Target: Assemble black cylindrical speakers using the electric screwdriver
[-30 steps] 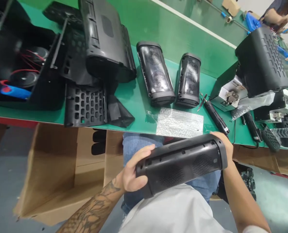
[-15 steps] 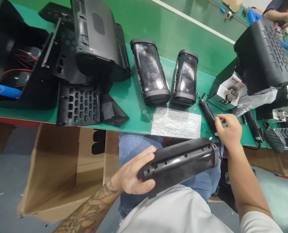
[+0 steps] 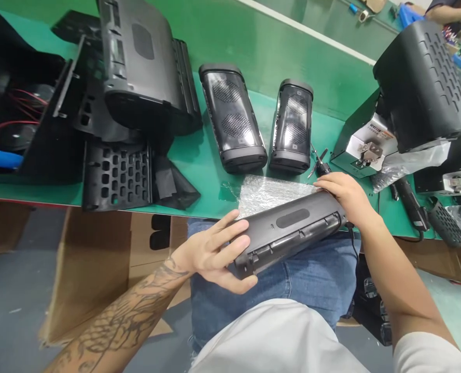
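A long black speaker housing [image 3: 288, 234] is raised over my lap at the front edge of the bench, its right end higher than its left. My left hand [image 3: 217, 254] grips the left end, fingers spread across the top and thumb below. My right hand [image 3: 347, 199] is closed over the right end, its fingertips on the far side. Under the housing's far edge lies a clear bubble-wrap sheet [image 3: 267, 190] on the green bench. Just beyond my right hand shows the tip end of a black electric screwdriver [image 3: 323, 168], the rest covered.
Two black speakers [image 3: 234, 119] [image 3: 292, 127] stand further back. At left are large black housings [image 3: 140, 57] and a perforated grille [image 3: 117, 176]. A metal power box [image 3: 364, 142] with a black cover [image 3: 424, 88] sits at right. Below is an open cardboard box [image 3: 90, 269]. A co-worker's arm [image 3: 448, 14] shows far right.
The speaker housing has risen and turned, so its plain oval-marked side faces up. My right hand has moved from beside the screwdriver onto its right end. My left hand keeps hold.
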### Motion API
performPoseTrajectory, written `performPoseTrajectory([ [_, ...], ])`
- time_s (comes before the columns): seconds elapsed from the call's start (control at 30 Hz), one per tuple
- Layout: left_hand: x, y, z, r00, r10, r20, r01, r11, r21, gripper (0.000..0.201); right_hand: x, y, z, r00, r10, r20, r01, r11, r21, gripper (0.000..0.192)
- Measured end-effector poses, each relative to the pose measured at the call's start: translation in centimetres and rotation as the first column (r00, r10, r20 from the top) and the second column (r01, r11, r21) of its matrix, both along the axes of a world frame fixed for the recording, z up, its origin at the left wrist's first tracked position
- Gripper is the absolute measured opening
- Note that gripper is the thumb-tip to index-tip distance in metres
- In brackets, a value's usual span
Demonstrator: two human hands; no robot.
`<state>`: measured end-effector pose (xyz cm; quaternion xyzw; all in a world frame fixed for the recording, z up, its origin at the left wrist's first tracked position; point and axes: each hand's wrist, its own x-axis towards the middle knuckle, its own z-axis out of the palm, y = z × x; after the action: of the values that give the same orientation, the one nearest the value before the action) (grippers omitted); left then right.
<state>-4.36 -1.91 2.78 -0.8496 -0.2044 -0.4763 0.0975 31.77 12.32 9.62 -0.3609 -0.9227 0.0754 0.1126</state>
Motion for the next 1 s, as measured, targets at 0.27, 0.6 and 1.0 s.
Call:
performPoseTrajectory([
  [0.27,-0.1,-1.3,-0.9,0.993,-0.067,0.099,0.061,0.997,0.056,0.039,-2.5,2.7,-1.0,0.948,0.222,0.228,-0.232,0.973,0.016,0.031],
  [0.6,-1.3,-1.2,-2.0,0.996,-0.081,0.033,0.083,0.995,-0.060,0.049,-0.7,2.9,-1.8,0.950,0.125,0.287,-0.199,0.948,0.247,0.014],
  [1.0,-0.7,1.9,-2.5,0.987,0.042,0.153,0.041,0.864,-0.501,0.061,1.7,2.2,-0.7,0.993,0.109,-0.047,-0.104,0.989,0.110,0.034],
])
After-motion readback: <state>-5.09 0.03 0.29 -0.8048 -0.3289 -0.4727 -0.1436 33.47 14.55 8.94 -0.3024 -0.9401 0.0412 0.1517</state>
